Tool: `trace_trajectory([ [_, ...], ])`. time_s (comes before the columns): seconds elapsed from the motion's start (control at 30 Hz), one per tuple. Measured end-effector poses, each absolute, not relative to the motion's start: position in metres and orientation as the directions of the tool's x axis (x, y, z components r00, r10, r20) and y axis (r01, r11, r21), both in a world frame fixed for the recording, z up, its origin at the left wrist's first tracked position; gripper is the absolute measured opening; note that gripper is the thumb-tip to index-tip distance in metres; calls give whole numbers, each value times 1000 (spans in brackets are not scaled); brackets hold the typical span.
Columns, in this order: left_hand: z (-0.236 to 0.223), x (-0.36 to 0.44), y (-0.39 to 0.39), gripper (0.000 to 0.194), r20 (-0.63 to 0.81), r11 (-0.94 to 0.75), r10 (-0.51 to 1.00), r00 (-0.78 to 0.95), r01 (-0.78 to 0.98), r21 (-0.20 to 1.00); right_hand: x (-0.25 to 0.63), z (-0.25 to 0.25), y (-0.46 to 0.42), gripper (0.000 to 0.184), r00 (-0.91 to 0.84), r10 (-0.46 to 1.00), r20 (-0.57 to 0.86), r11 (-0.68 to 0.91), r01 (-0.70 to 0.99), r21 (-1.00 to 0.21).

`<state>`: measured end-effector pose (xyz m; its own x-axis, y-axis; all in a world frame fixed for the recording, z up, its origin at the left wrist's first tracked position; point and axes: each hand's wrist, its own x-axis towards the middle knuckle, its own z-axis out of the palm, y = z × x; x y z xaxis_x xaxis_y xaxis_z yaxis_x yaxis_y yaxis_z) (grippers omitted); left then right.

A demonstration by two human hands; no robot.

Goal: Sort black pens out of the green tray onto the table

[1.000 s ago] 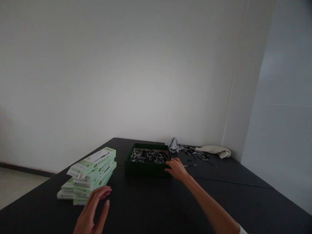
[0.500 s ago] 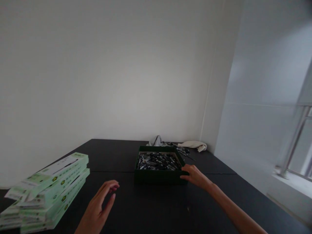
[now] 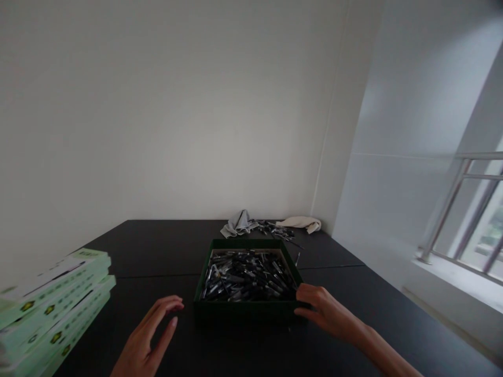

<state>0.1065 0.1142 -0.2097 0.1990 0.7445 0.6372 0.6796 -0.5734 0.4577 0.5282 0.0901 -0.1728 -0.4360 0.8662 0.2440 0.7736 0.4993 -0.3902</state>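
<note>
A dark green open box stands on the black table in front of me, filled with a jumble of black-and-clear pens. My right hand grips its near right corner, thumb on the outside and fingers at the rim. Those fingertips are partly hidden behind the box edge. Left of the box, apart from it, my left hand hovers over the table. Its thumb and curved fingers are spread, and nothing is between them.
A stack of light green printed cartons leans at the table's left. At the back lie a grey cloth, loose pens and a cream cloth. One pen is beside the box. A metal railing lines the window at right.
The box has come nearer to me with my right hand on its corner. My left hand stays spread and free. The view has shifted to the right.
</note>
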Motion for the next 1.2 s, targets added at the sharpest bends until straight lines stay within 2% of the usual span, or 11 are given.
trace_trajectory([
  [0.23,-199,131,118,18,612,-599,749,254,654,461,519,-166,73,22,-448,872,196,488,773,-406],
  [0.4,-201,136,120,20,599,-591,760,255,654,472,499,-136,72,19,-391,909,142,413,809,-419],
  [0.5,-202,135,119,21,609,-597,752,250,649,471,494,-120,94,19,-177,982,58,185,879,-440],
  [0.6,-209,129,120,23,629,-609,739,240,638,472,514,-117,132,22,110,994,28,-88,904,-419],
  [0.73,-226,119,128,28,597,-592,766,239,622,512,562,-134,170,31,453,890,-48,-434,811,-393],
  [0.83,-232,115,133,28,572,-588,781,250,602,540,582,-156,181,32,577,811,-100,-566,728,-387],
  [0.97,-227,118,129,26,577,-582,783,234,602,547,586,-184,193,32,620,778,-98,-607,703,-371],
  [1.07,-214,124,121,27,614,-608,749,247,624,490,586,-195,205,31,594,799,-94,-584,728,-360],
  [1.13,-200,133,117,26,615,-624,734,288,644,444,586,-198,213,30,565,820,-95,-558,751,-353],
  [1.2,-183,144,117,27,545,-638,740,394,666,386,584,-199,219,30,532,842,-91,-527,776,-346],
])
